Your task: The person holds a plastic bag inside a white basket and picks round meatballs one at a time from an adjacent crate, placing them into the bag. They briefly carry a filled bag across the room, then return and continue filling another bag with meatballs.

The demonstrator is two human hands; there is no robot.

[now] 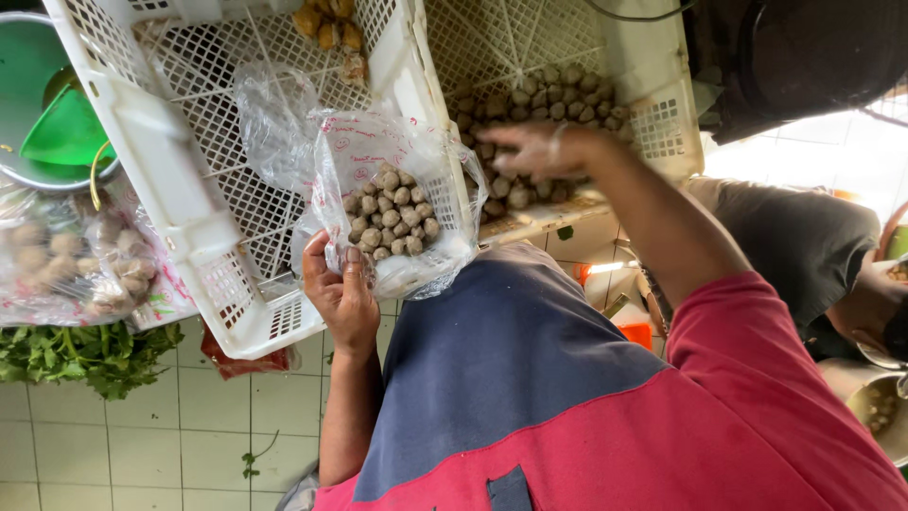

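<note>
The left hand (342, 295) is curled shut on the lower edge of a clear plastic bag (383, 203): the thumb and the fingers (352, 270) pinch a fold of the film between them, knuckles toward the camera. The bag is part full of small brownish-grey meatballs (390, 216), gathered in a clump near its middle. It lies against the wall between two white plastic crates, its mouth gaping toward the right-hand crate (653, 104) and its long axis running up from the gripping hand toward that crate's rim. A second, empty stretch of clear film rises behind it over the left-hand crate (180, 142).

The right hand (544, 149) reaches into the right-hand crate, palm down over a heap of loose meatballs (530, 99) piled against the crate's near wall. It is blurred; its fingers look loosely spread and bent toward the heap, but whether they hold any meatballs I cannot tell.

Just beyond the left-hand crate's outer edge lies another filled bag of meatballs (76, 260), with a bunch of green leaves (90, 355) beside it on the white tiled floor (142, 445). A green bucket (47, 104) stands near the crate's far corner.
</note>
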